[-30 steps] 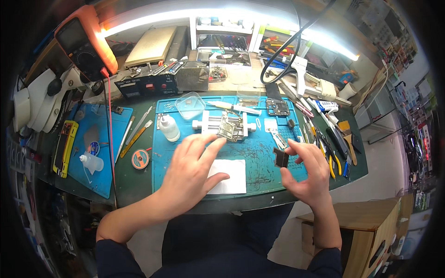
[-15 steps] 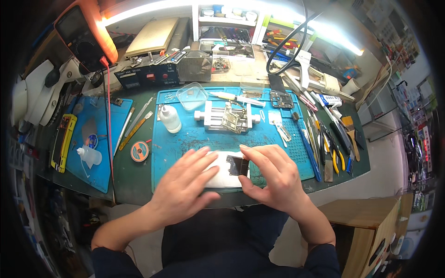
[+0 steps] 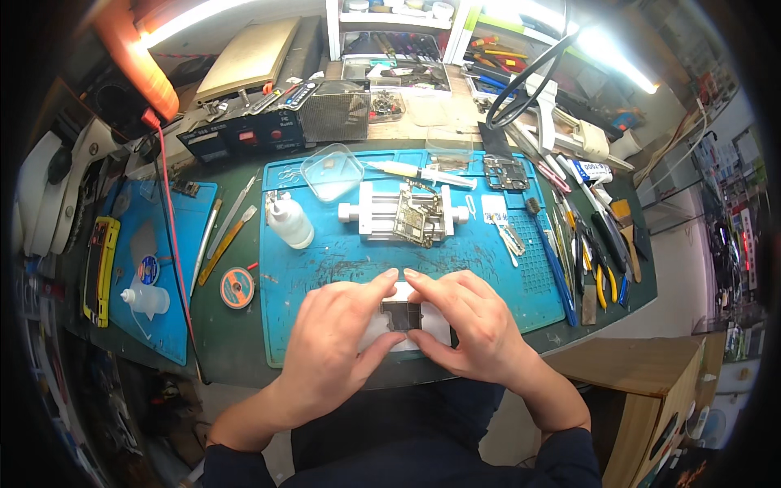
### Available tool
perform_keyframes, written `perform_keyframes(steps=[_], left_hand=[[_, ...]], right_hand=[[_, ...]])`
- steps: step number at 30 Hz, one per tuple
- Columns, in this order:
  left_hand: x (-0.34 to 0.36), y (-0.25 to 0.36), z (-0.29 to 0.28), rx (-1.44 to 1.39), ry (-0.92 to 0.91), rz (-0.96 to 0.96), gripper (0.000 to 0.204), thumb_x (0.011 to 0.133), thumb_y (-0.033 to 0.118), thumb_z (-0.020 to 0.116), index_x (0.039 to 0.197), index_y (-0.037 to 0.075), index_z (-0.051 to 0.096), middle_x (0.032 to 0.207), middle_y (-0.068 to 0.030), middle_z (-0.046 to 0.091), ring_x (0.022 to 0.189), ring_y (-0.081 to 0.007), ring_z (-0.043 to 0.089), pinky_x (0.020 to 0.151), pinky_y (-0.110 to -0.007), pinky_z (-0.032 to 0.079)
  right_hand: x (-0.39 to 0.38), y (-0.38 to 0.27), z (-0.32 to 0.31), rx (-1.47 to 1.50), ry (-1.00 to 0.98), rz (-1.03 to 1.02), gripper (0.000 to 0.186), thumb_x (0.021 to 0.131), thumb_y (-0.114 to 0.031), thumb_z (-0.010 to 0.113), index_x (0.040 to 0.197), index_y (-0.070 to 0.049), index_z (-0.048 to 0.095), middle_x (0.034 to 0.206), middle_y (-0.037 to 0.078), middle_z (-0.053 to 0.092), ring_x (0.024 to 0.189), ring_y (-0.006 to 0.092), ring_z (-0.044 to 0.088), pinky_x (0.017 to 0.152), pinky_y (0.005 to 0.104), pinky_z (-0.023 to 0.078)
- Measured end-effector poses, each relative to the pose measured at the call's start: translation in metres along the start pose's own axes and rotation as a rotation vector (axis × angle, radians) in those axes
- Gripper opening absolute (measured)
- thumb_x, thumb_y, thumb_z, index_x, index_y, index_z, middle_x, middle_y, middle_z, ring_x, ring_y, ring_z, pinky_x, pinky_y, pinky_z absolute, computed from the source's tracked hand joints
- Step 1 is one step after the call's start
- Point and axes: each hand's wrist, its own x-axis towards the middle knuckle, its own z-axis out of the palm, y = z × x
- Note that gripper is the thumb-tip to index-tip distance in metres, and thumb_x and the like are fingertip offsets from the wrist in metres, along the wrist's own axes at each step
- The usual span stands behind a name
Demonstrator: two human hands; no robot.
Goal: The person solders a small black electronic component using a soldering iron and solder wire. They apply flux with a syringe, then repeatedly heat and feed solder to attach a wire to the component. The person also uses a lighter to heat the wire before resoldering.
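Note:
A small dark, flat, rectangular piece (image 3: 402,316) lies between my hands, over a white paper sheet (image 3: 436,327) at the front of the blue mat (image 3: 309,262). My left hand (image 3: 333,337) grips its left part between thumb and fingers. My right hand (image 3: 480,325) holds the right part the same way, with both index fingertips close together at the far side. Just beyond sits a metal clamp fixture (image 3: 366,211) carrying a circuit board (image 3: 413,220).
A squeeze bottle (image 3: 290,224), clear box (image 3: 332,172), syringe (image 3: 419,176) and phone board (image 3: 504,173) lie around the fixture. Tools, including pliers (image 3: 604,285), crowd the right. A solder spool (image 3: 237,288), second mat (image 3: 175,236) and orange multimeter (image 3: 150,73) are left, a wooden cabinet (image 3: 622,362) lower right.
My right hand has brought the dark piece leftward and down over the paper. My left hand has moved from lying open beside it to gripping it too.

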Motion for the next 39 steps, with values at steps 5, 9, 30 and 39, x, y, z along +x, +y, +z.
perform_keyframes(steps=[5,9,30,39], left_hand=[[0.000,0.001,0.004,0.054,-0.049,-0.018,0.074,0.076,0.008,0.084,0.144,0.003,0.055,0.114,-0.0034,0.072,0.106,-0.0230,0.064,0.090,-0.039,0.048],[-0.001,0.001,0.005,0.042,-0.043,-0.030,0.074,0.075,0.007,0.084,0.144,0.003,0.056,0.112,-0.0035,0.072,0.104,-0.0231,0.065,0.090,-0.038,0.048],[-0.006,0.001,-0.017,0.041,-0.150,-0.027,0.081,0.077,0.023,0.087,0.146,0.002,0.051,0.141,-0.0163,0.059,0.133,-0.0362,0.054,0.108,-0.046,0.043],[-0.002,-0.001,-0.031,0.277,-0.232,0.280,0.040,0.076,0.016,0.083,0.111,0.004,0.068,0.117,-0.0062,0.064,0.114,-0.0264,0.061,0.101,-0.042,0.049]], right_hand=[[0.001,0.002,0.001,0.032,0.020,-0.007,0.075,0.072,-0.007,0.084,0.142,-0.002,0.057,0.105,0.011,0.070,0.092,0.0293,0.065,0.080,0.0398,0.055],[0.000,0.003,0.001,0.039,0.024,0.000,0.075,0.073,-0.007,0.084,0.142,-0.001,0.057,0.106,0.010,0.070,0.092,0.0278,0.066,0.079,0.0390,0.054],[-0.017,-0.008,-0.007,-0.117,0.111,-0.027,0.052,0.081,-0.013,0.081,0.130,-0.005,0.064,0.110,0.010,0.070,0.096,0.0293,0.065,0.083,0.0390,0.053],[-0.005,0.000,-0.015,-0.146,0.063,0.001,0.058,0.081,-0.017,0.080,0.134,-0.002,0.061,0.101,0.010,0.070,0.093,0.0284,0.065,0.086,0.0396,0.053]])
